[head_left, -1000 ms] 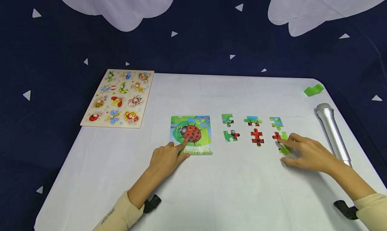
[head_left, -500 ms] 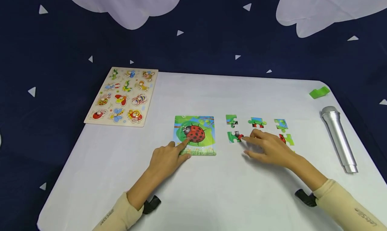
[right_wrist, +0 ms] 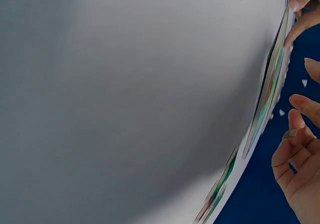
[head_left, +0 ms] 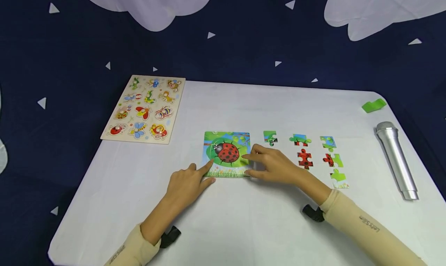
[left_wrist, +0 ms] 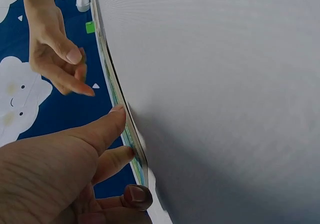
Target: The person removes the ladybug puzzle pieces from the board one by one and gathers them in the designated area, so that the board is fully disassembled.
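A square picture board with a red ladybug (head_left: 227, 152) lies flat in the middle of the table. My left hand (head_left: 184, 186) rests at its lower left corner, index finger extended onto the surface and thumb near the front edge. Over the right edge of the board reaches my right hand (head_left: 275, 165), index finger and thumb apart, with nothing seen between them. To the right lie loose jigsaw pieces: a red spotted piece (head_left: 305, 159), a green-and-red piece (head_left: 333, 160), a green piece with flowers (head_left: 339, 179), and a top row including a green-and-blue piece (head_left: 300, 139).
A wooden insect puzzle board (head_left: 143, 110) lies at the table's back left. Along the right side is a silver microphone (head_left: 397, 159), with a small green strip (head_left: 374, 105) behind it. A dark blue backdrop (head_left: 244, 45) with clouds hangs behind the white table (head_left: 244, 227).
My right hand has moved left from the rightmost jigsaw pieces, past the others, to the ladybug board, and now covers one piece's place. The left hand stays at the board's corner.
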The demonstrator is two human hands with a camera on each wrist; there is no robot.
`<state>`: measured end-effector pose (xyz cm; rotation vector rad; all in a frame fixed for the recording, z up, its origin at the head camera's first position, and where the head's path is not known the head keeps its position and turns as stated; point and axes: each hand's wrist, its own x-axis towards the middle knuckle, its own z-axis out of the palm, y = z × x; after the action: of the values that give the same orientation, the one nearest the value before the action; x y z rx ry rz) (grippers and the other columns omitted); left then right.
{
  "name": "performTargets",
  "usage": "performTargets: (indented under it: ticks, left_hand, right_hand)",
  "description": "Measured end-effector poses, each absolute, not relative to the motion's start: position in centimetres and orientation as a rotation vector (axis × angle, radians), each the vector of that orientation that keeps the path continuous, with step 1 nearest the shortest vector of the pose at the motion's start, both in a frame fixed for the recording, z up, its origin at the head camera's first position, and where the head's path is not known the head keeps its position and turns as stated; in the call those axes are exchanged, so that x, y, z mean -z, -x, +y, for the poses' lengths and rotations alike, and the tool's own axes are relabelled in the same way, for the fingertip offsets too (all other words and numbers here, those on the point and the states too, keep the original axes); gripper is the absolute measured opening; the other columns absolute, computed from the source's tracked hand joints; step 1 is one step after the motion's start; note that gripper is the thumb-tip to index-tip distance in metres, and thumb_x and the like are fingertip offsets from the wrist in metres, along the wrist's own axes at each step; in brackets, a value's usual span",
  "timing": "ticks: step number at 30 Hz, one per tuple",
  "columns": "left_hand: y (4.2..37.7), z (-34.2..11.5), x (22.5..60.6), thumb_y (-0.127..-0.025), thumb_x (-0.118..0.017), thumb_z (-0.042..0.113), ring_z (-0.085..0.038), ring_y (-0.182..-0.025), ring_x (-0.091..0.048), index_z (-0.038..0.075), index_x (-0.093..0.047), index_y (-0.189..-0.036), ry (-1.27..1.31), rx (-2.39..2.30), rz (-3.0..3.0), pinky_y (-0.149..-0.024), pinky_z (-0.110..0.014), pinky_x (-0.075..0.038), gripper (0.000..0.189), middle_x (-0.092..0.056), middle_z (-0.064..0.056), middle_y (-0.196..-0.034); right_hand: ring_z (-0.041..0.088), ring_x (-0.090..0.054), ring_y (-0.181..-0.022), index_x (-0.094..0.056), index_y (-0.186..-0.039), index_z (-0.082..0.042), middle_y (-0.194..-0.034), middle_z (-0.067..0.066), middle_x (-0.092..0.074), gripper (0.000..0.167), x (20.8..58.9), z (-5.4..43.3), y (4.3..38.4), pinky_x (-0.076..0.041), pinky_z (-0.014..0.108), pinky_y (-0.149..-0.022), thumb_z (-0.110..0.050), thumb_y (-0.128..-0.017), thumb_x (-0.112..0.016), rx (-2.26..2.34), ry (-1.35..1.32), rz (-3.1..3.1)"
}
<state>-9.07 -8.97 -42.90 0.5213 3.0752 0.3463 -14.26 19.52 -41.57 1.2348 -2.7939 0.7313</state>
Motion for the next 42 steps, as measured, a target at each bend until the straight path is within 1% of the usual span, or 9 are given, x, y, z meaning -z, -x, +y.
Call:
performTargets:
  ticks: [4,8,12,16,19,24,27,35,42]
  left_hand:
    - [9.0,-9.2,42.9,-0.091,-0.065,0.052,-0.018,-0.044,-0.039,0.026,-0.061,-0.138,-0.511,-0.335,3.080,-0.042,-0.031,-0.030,0.053,-0.059,-0.011,-0.073]
    - [8.8,-9.3,42.9,-0.092,-0.063,0.054,-0.019,-0.043,-0.040,0.026,-0.061,-0.138,-0.506,-0.324,3.075,-0.042,-0.032,-0.031,0.054,-0.063,-0.014,-0.079]
    - [8.7,-9.5,42.8,-0.092,-0.061,0.056,-0.019,-0.044,-0.041,0.027,-0.061,-0.138,-0.498,-0.317,3.067,-0.042,-0.033,-0.033,0.055,-0.065,-0.015,-0.083]
    - [8.7,-9.5,42.9,-0.092,-0.060,0.056,-0.020,-0.043,-0.041,0.027,-0.060,-0.139,-0.500,-0.320,3.063,-0.042,-0.033,-0.033,0.055,-0.064,-0.015,-0.081]
    - [8.8,-9.5,43.1,-0.092,-0.060,0.056,-0.020,-0.044,-0.041,0.027,-0.060,-0.139,-0.500,-0.316,3.062,-0.043,-0.033,-0.034,0.055,-0.063,-0.014,-0.079]
    - [8.9,-9.4,43.2,-0.093,-0.061,0.055,-0.020,-0.044,-0.042,0.027,-0.058,-0.140,-0.483,-0.319,3.051,-0.043,-0.033,-0.034,0.055,-0.061,-0.014,-0.077]
    - [9.0,-9.4,43.2,-0.093,-0.061,0.054,-0.021,-0.044,-0.042,0.027,-0.059,-0.140,-0.473,-0.327,3.050,-0.043,-0.034,-0.035,0.054,-0.062,-0.015,-0.077]
    - [9.1,-9.3,43.1,-0.092,-0.062,0.054,-0.021,-0.044,-0.043,0.027,-0.060,-0.138,-0.492,-0.343,3.063,-0.043,-0.034,-0.036,0.053,-0.062,-0.015,-0.076]
    - [9.2,-9.3,43.2,-0.093,-0.062,0.053,-0.020,-0.044,-0.041,0.026,-0.060,-0.139,-0.483,-0.349,3.054,-0.043,-0.033,-0.035,0.053,-0.062,-0.015,-0.075]
  right_hand:
    - [0.004,-0.043,-0.068,-0.073,-0.119,-0.009,-0.089,0.000,-0.055,0.045,41.8,17.6,14.7,-0.038,0.020,-0.059,-0.036,-0.083,-0.079,-0.699,-1.267,-2.818]
    - [0.004,-0.043,-0.066,-0.073,-0.119,-0.006,-0.088,0.000,-0.054,0.045,41.7,16.3,14.9,-0.039,0.019,-0.058,-0.034,-0.084,-0.078,-0.641,-1.295,-2.836]
    - [0.006,-0.039,-0.063,-0.072,-0.121,-0.004,-0.086,0.000,-0.048,0.045,41.5,15.4,14.9,-0.037,0.020,-0.056,-0.032,-0.085,-0.078,-0.600,-1.281,-2.860]
    - [0.006,-0.039,-0.062,-0.073,-0.119,-0.005,-0.086,-0.001,-0.047,0.046,41.4,15.0,15.0,-0.037,0.021,-0.056,-0.033,-0.083,-0.080,-0.557,-1.243,-2.897]
    - [0.006,-0.043,-0.064,-0.073,-0.117,-0.005,-0.089,-0.001,-0.050,0.047,41.4,14.8,15.0,-0.039,0.022,-0.057,-0.034,-0.082,-0.081,-0.530,-1.212,-2.926]
    - [0.007,-0.046,-0.067,-0.073,-0.115,0.000,-0.093,0.002,-0.054,0.048,41.5,14.7,15.1,-0.042,0.022,-0.058,-0.034,-0.081,-0.082,-0.531,-1.172,-2.950]
    - [0.008,-0.045,-0.067,-0.074,-0.113,0.002,-0.091,0.002,-0.054,0.046,41.6,14.7,15.1,-0.041,0.022,-0.058,-0.032,-0.082,-0.081,-0.539,-1.171,-2.945]
    - [0.007,-0.039,-0.065,-0.075,-0.112,0.001,-0.081,-0.002,-0.049,0.042,41.5,14.5,14.9,-0.034,0.021,-0.057,-0.028,-0.082,-0.081,-0.588,-1.154,-2.976]
    - [0.009,-0.041,-0.066,-0.075,-0.106,0.002,-0.085,0.001,-0.049,0.043,41.7,14.3,15.3,-0.036,0.022,-0.060,-0.029,-0.076,-0.083,-0.633,-1.115,-3.011]
